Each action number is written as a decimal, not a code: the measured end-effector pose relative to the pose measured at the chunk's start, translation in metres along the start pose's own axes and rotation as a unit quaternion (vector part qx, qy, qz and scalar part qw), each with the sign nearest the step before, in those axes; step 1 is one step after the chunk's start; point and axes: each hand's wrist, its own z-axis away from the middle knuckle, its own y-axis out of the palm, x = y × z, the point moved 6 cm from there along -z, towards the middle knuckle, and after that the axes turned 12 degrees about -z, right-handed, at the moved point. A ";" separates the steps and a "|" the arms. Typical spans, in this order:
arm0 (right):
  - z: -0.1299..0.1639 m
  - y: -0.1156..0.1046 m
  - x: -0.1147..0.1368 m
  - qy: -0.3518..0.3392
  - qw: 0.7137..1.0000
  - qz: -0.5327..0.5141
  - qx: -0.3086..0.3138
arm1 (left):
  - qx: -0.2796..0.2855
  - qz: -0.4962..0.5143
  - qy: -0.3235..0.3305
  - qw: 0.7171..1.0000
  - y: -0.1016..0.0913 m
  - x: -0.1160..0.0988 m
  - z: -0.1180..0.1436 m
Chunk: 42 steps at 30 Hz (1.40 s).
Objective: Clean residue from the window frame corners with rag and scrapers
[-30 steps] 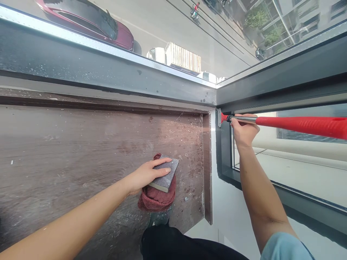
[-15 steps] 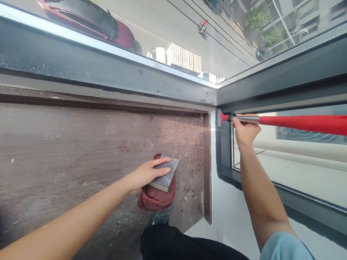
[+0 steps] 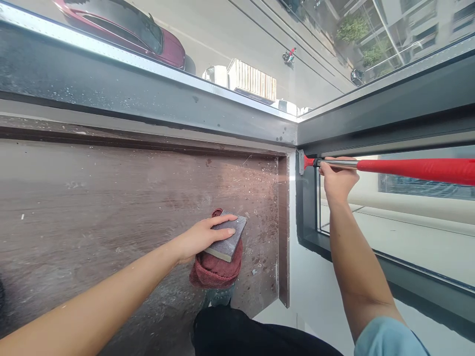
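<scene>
The right hand (image 3: 337, 182) is closed round the steel neck of a red-handled scraper (image 3: 408, 168), close behind the blade, likely for control: its edge meets the dark window frame (image 3: 308, 198) at the corner, at about two o'clock from the left hand (image 3: 200, 236). That hand lies flat, fingers spread, on a grey sanding block (image 3: 229, 241) atop a red cloth (image 3: 215, 271), seemingly as a prop on the dusty brown sill (image 3: 111, 207).
</scene>
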 end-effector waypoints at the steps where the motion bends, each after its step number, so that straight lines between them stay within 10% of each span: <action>1: 0.000 0.001 -0.001 -0.002 1.000 -0.004 -0.004 | 0.000 0.004 -0.001 1.000 0.000 0.000 0.000; 42: 0.010 0.009 -0.002 -0.007 0.999 -0.025 -0.020 | -0.011 -0.019 0.015 1.000 0.000 0.006 -0.005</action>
